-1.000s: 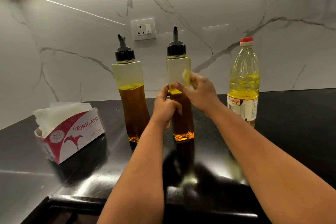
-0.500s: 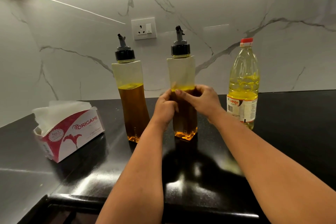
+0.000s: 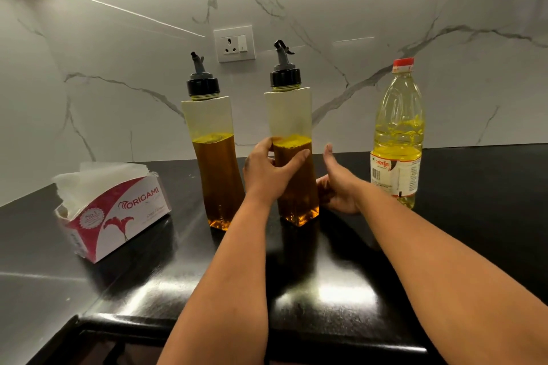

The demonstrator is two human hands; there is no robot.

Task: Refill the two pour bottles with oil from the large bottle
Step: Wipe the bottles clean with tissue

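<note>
- As we look from the left edge of the black countertop point(image 3: 462, 187) across to the right, the first thing is a pink and white tissue box point(image 3: 118, 210) at about 9 o'clock from the bottles, its top torn open and white tissues bunched up out of it.
- Next we see the left pour bottle point(image 3: 216, 157), upright on the counter with a black cap and grey spout, amber oil filling it to a little past half; no hand touches it.
- On the marble wall behind, at 12 o'clock between the two pour bottles, sits a white socket plate point(image 3: 235, 44).
- Our left hand point(image 3: 267, 172) grips the right pour bottle point(image 3: 292, 118) at mid-height, thumb across the front and fingers curled round the left side.
- That bottle stands upright on the counter just beside the first one, at its 3 o'clock, capped in black, with oil to about the same level.
- Our right hand point(image 3: 338, 187) is at the bottle's 3 o'clock, low by its base, palm turned toward it, thumb up and fingers relaxed; it holds nothing, and we cannot tell whether the fingertips touch the bottle.
- Farthest right, at 3 o'clock from that hand and apart from it, the large bottle point(image 3: 397, 139) stands upright with its red cap on, yellow oil about half full.
</note>
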